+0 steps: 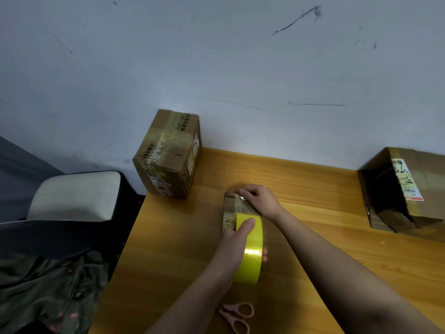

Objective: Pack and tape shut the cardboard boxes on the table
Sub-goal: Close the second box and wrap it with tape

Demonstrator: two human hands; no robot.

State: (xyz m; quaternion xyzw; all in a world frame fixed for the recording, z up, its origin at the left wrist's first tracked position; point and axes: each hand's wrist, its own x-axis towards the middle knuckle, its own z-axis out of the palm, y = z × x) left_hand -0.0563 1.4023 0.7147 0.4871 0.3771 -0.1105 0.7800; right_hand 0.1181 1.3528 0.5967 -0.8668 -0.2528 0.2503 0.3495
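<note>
A small cardboard box point(230, 208) lies in the middle of the wooden table point(313, 237). My left hand point(237, 244) grips a roll of yellow tape point(250, 259) just in front of the box, thumb over the roll's top. My right hand point(258, 200) pinches the tape's end down on the box's far top edge. A strip of tape runs from the roll over the box. A taller taped box point(168, 155) stands at the table's far left corner. An open box point(404, 189) lies on its side at the right.
Pink scissors point(237, 315) lie near the table's front edge, under my left forearm. A chair point(74, 196) with a pale cushion stands left of the table, dark clothing point(48, 292) heaped in front of it. A marked grey wall point(240, 68) rises behind the table.
</note>
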